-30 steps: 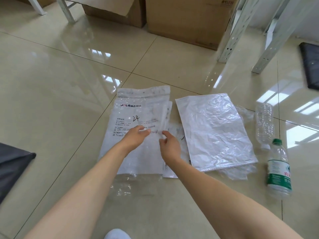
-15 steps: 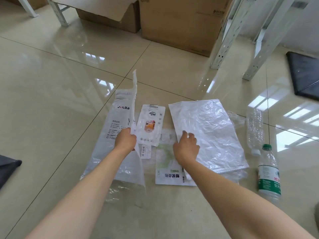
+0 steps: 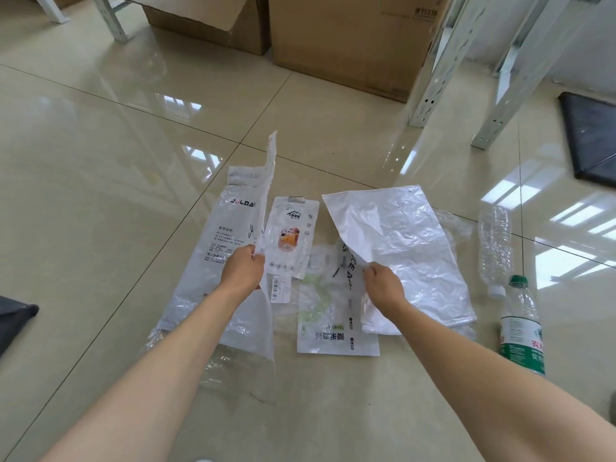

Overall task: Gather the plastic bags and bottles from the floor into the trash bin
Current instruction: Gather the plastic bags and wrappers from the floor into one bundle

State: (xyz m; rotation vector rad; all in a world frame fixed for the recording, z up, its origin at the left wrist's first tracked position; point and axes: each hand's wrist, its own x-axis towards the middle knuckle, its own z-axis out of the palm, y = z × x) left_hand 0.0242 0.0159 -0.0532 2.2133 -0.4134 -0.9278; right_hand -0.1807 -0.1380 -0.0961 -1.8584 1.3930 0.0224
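While our left hand (image 3: 241, 270) pinches the printed bag's (image 3: 220, 248) edge and our right hand (image 3: 383, 283) grips the crinkled white bag's (image 3: 406, 241) corner, we're mid-gather on the floor (image 3: 100, 195); next we bunch both, bottles (image 3: 495, 245) beside, bin unseen.

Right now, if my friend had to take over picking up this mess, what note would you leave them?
Left hand: pinching the edge of the long printed bag, one side lifted off the floor.
Right hand: pinching a corner of the crinkly white bag, peeling it up.
Flat on the floor between them: a small pouch and a green-printed packet.
To the right lie a clear bottle and a green-capped bottle.
Done: nothing binned yet; no trash bin is in view.
Left: gather all bags, then both bottles, and carry them to the bin.
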